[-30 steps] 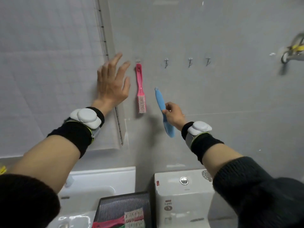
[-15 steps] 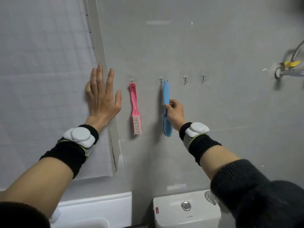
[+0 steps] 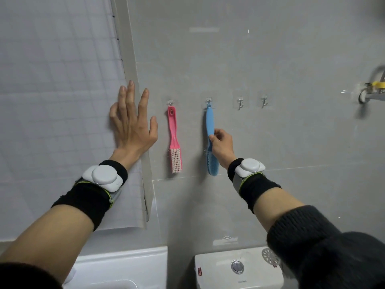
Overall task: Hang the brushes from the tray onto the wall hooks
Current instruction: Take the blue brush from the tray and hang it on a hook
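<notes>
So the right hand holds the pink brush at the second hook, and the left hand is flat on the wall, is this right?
Not quite: the head view shows the right hand holding the blue brush at the second hook. The pink brush hangs alone. The left hand is flat on the wall.

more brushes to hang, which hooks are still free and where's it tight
Free: the two bare hooks, right of the blue brush. Tight: left, where the pink brush hangs between the left hand and right hand.

Both arms reach forward, each wrist banded in black with a white device. The left hand (image 3: 133,124) lies flat, fingers spread. The right hand (image 3: 221,142) pinches closed, to its right.
</notes>
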Demonstrator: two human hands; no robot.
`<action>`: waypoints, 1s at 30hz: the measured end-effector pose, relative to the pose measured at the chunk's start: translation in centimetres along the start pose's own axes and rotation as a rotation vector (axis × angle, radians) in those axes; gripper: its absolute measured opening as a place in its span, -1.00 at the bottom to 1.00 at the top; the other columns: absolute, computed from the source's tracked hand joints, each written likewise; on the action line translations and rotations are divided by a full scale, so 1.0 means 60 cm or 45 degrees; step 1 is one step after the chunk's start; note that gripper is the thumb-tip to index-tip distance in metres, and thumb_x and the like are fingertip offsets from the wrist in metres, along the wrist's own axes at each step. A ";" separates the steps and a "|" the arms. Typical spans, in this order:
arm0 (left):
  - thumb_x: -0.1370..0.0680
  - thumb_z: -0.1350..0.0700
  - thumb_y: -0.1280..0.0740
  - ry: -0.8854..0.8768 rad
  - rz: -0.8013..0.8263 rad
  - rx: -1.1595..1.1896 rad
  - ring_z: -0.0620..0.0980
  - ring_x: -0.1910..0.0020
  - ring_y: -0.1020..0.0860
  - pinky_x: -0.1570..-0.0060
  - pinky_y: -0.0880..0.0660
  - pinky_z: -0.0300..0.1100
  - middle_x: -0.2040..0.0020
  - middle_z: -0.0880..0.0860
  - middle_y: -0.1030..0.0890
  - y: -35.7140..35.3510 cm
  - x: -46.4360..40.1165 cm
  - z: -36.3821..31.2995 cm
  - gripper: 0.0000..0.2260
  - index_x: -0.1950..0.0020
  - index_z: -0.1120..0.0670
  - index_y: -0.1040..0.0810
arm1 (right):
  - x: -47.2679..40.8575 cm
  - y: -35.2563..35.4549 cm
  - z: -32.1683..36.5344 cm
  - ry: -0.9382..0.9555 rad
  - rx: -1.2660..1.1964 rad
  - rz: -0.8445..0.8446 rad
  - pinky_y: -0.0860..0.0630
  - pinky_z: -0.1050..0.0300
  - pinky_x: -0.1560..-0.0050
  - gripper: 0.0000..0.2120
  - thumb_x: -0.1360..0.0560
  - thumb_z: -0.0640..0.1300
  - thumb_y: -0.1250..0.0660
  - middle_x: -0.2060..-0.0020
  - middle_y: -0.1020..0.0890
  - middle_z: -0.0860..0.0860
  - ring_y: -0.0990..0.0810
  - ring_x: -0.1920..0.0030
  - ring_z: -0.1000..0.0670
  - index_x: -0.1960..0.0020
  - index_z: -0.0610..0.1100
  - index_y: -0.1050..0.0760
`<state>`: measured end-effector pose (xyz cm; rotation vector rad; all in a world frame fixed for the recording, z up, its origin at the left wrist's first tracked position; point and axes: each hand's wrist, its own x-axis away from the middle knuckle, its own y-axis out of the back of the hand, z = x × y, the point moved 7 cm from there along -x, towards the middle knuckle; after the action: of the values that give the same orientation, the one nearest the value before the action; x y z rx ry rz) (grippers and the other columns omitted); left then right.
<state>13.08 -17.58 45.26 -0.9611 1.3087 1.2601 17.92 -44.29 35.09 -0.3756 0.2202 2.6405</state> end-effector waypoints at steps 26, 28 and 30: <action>-0.49 -0.08 -0.26 0.052 0.222 0.148 0.22 -0.57 -0.11 -0.37 -0.11 0.09 -0.60 0.21 -0.13 0.030 0.040 0.008 -0.30 -0.59 0.01 -0.12 | 0.048 0.042 -0.041 -0.161 0.026 -0.193 -0.47 -0.16 -0.32 -0.86 -0.51 -0.01 -0.35 0.00 -0.66 0.01 -0.64 -0.10 -0.10 -0.02 -0.03 -0.55; -0.49 -0.10 -0.26 0.071 0.251 0.178 0.23 -0.57 -0.13 -0.37 -0.12 0.11 -0.59 0.22 -0.14 0.040 0.052 0.008 -0.31 -0.58 0.02 -0.13 | 0.067 0.047 -0.042 -0.162 0.025 -0.241 -0.50 -0.15 -0.28 -0.96 -0.50 -0.02 -0.33 0.08 -0.64 0.04 -0.64 -0.05 -0.09 0.10 0.03 -0.51; -0.50 -0.11 -0.25 0.098 0.292 0.209 0.22 -0.56 -0.14 -0.37 -0.14 0.13 -0.59 0.21 -0.15 0.057 0.077 0.012 -0.32 -0.58 0.03 -0.15 | 0.099 0.045 -0.057 -0.190 0.037 -0.262 -0.56 -0.10 -0.20 -0.92 -0.48 -0.08 -0.30 0.16 -0.62 0.06 -0.63 0.05 -0.07 0.20 0.03 -0.49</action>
<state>9.19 -15.94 41.33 -0.7661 1.5925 1.2740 12.33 -44.93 30.32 -0.1795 0.1620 2.4463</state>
